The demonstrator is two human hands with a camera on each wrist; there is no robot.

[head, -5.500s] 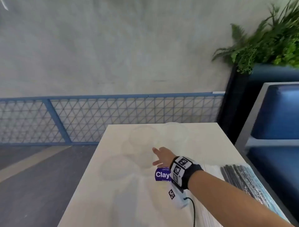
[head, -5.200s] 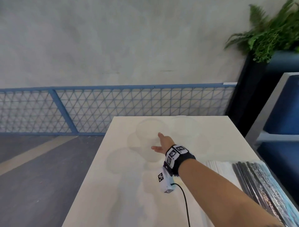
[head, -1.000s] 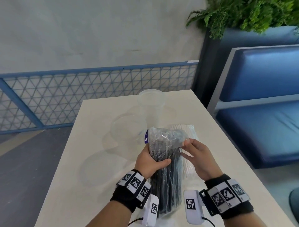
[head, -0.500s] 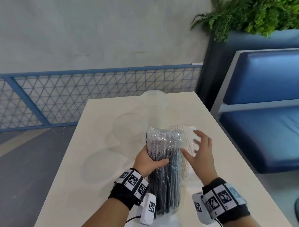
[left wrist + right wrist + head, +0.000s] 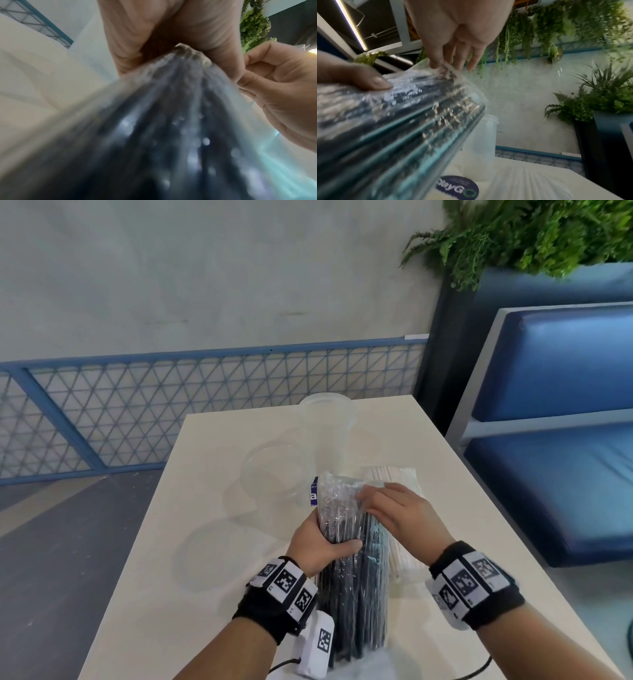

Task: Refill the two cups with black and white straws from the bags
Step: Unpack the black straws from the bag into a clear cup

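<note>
A clear bag of black straws [image 5: 356, 594] stands nearly upright over the table, held by both hands. My left hand [image 5: 318, 542] grips it round the upper middle, thumb across the front. My right hand [image 5: 394, 511] lies over the top right of the bag; in the left wrist view this right hand [image 5: 283, 88] pinches the plastic at the bag's edge. A bag of white straws [image 5: 404, 559] lies flat just right of it. Two clear cups stand beyond: a far cup [image 5: 327, 426] and a nearer cup [image 5: 274, 477] bearing a purple label.
The cream table [image 5: 171, 559] runs away from me, its left edge dropping to a grey floor. A blue mesh railing [image 5: 171, 405] stands behind it. A blue bench [image 5: 565, 474] sits close on the right, with a planter of ferns [image 5: 531, 234] above.
Half a second ago my right hand was spread open beside the bag; now it is back on the bag's top, pinching the plastic. My left hand keeps its grip.
</note>
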